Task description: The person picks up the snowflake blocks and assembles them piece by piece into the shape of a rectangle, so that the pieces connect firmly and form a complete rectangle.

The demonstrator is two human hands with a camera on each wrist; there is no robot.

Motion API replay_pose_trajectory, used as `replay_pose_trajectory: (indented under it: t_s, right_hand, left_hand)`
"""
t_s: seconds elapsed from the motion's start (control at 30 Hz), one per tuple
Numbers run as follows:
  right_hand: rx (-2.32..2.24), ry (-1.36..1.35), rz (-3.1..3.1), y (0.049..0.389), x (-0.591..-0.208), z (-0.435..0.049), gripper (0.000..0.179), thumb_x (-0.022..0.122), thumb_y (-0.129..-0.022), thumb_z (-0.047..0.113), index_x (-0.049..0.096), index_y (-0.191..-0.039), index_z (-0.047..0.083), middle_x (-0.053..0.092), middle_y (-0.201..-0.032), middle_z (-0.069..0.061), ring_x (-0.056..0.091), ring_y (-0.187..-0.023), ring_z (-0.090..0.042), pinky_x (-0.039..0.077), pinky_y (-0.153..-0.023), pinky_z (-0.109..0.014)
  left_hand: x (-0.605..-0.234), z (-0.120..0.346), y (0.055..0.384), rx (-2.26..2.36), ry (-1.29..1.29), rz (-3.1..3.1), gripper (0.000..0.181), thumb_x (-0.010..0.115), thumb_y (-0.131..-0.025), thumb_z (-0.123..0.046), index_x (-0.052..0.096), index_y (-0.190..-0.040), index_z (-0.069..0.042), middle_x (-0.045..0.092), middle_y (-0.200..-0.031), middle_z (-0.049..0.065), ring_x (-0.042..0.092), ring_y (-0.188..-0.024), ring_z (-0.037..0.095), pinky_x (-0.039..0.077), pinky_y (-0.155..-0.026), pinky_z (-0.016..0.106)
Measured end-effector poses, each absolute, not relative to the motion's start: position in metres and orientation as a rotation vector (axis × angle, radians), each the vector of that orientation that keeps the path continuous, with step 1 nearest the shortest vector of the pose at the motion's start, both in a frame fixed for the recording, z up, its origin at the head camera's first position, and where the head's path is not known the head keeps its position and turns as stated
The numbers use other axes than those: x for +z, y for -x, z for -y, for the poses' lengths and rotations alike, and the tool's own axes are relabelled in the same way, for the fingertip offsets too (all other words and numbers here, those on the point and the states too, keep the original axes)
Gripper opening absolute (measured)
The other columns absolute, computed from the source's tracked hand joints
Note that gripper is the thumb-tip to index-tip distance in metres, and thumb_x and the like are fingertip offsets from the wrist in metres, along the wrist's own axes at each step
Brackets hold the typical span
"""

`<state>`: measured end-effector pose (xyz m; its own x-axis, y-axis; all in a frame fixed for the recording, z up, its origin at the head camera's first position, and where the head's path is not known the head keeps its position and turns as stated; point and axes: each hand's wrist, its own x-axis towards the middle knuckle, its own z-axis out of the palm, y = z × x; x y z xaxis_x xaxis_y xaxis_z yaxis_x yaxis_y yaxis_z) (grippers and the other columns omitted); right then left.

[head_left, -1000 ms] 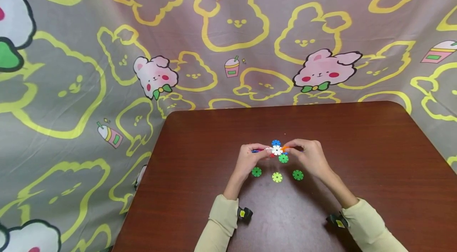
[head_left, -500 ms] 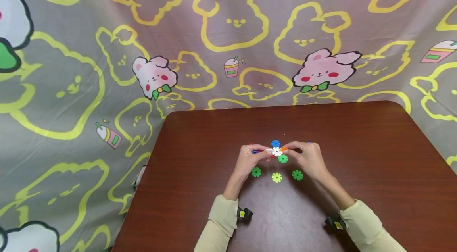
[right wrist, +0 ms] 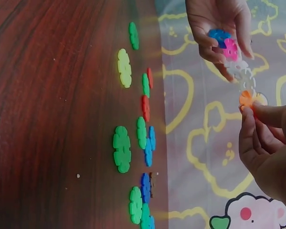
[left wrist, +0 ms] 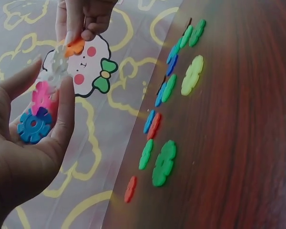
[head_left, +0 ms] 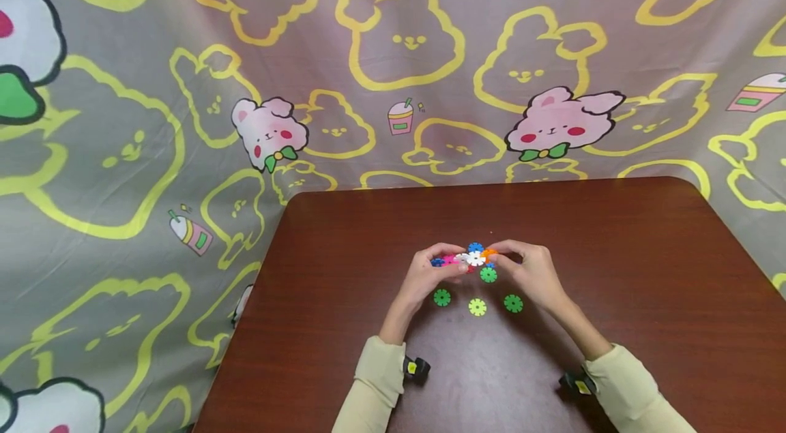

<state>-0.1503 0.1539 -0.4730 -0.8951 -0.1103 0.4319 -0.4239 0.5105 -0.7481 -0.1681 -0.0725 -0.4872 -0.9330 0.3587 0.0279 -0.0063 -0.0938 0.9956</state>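
A linked chain of notched plastic discs hangs between the two hands above the table. It runs from a blue disc (left wrist: 33, 125) through a pink disc (left wrist: 40, 98) and two whitish discs (left wrist: 60, 59) to an orange disc (right wrist: 246, 99). My right hand (head_left: 537, 273) pinches the orange end between thumb and fingertips. Around the blue and pink end, the left hand (head_left: 424, 275) has its thumb and fingers spread apart, the fingers lying along the chain. The left thumb stands off the discs in the left wrist view.
Loose discs lie on the brown table (head_left: 344, 324): a yellow-green disc (head_left: 477, 307), a green disc (head_left: 442, 298) at its left and another green disc (head_left: 513, 303) at its right. Farther back are several red, blue and green ones. A patterned cloth (head_left: 393, 153) hangs behind the table.
The left thumb and fingers have parted from their pinch at the white disc, so the pink and blue discs show more fully. The right hand keeps its pinch on the orange disc.
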Motion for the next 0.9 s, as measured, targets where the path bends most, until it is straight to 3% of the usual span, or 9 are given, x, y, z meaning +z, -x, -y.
replay_pose_trajectory:
  t_s: [0.13,0.4,0.43,0.53,0.67,0.77,0.9]
  right_hand:
    - [1.357,-0.421,2.425,0.1490,-0.4732,-0.1551,0.011,0.081,-0.087,0.001,0.078,-0.097,0.004,0.077,-0.088,-0.004,0.059,-0.067,-0.010,0.047,-0.056,-0.023]
    - [1.444,-0.375,2.429,0.1477,-0.4735,-0.1554,0.009,0.081,-0.089,0.003,0.078,-0.097,0.004,0.077,-0.089,-0.005,0.064,-0.070,-0.018,0.050,-0.058,-0.023]
    - [1.465,-0.365,2.426,0.1475,-0.4733,-0.1554,0.009,0.081,-0.089,0.004,0.078,-0.097,0.004,0.077,-0.089,-0.006,0.064,-0.070,-0.018,0.050,-0.058,-0.022]
    - [1.532,-0.332,2.419,0.1466,-0.4725,-0.1548,0.008,0.080,-0.090,0.003,0.078,-0.097,0.003,0.076,-0.089,-0.007,0.065,-0.071,-0.019,0.051,-0.059,-0.021]
    - [1.637,-0.284,2.411,0.1465,-0.4727,-0.1545,0.008,0.079,-0.091,0.004,0.077,-0.098,0.001,0.076,-0.090,-0.011,0.070,-0.075,-0.023,0.055,-0.063,-0.022]
    - [1.704,-0.260,2.409,0.1460,-0.4720,-0.1547,0.010,0.078,-0.093,0.006,0.076,-0.100,-0.001,0.076,-0.092,-0.013,0.072,-0.075,-0.021,0.057,-0.065,-0.023]
    - [1.743,-0.253,2.401,0.1439,-0.4689,-0.1538,0.012,0.077,-0.094,0.008,0.076,-0.100,-0.002,0.076,-0.094,-0.014,0.070,-0.076,-0.015,0.056,-0.065,-0.023]
  left_hand:
    - [-0.4871,0.0741,0.1687,2.086,-0.428,-1.970,0.030,0.076,-0.091,-0.003,0.071,-0.120,0.005,0.072,-0.101,0.006,0.068,-0.089,0.053,0.062,-0.073,0.039]
    - [-0.4855,0.0755,0.1681,2.003,-0.454,-2.070,0.032,0.079,-0.091,-0.009,0.073,-0.121,-0.002,0.073,-0.101,0.004,0.064,-0.082,0.053,0.061,-0.065,0.036]
    - [-0.4848,0.0753,0.1678,1.995,-0.464,-2.075,0.033,0.079,-0.090,-0.010,0.072,-0.122,-0.002,0.073,-0.103,0.005,0.063,-0.082,0.054,0.062,-0.067,0.041]
    - [-0.4832,0.0756,0.1665,2.012,-0.479,-2.061,0.039,0.080,-0.089,-0.008,0.069,-0.126,-0.001,0.071,-0.109,0.007,0.068,-0.080,0.041,0.062,-0.073,0.050]
    - [-0.4844,0.0765,0.1670,2.111,-0.494,-2.011,0.043,0.080,-0.088,-0.002,0.066,-0.129,0.003,0.071,-0.117,0.012,0.071,-0.088,0.019,0.062,-0.079,0.041]
    - [-0.4846,0.0770,0.1665,2.166,-0.510,-1.985,0.042,0.078,-0.089,0.000,0.065,-0.129,0.003,0.072,-0.120,0.015,0.070,-0.097,0.020,0.060,-0.079,0.030]
    - [-0.4845,0.0769,0.1655,2.186,-0.516,-1.966,0.041,0.077,-0.090,0.001,0.065,-0.129,0.002,0.071,-0.122,0.014,0.069,-0.099,0.025,0.060,-0.081,0.030]
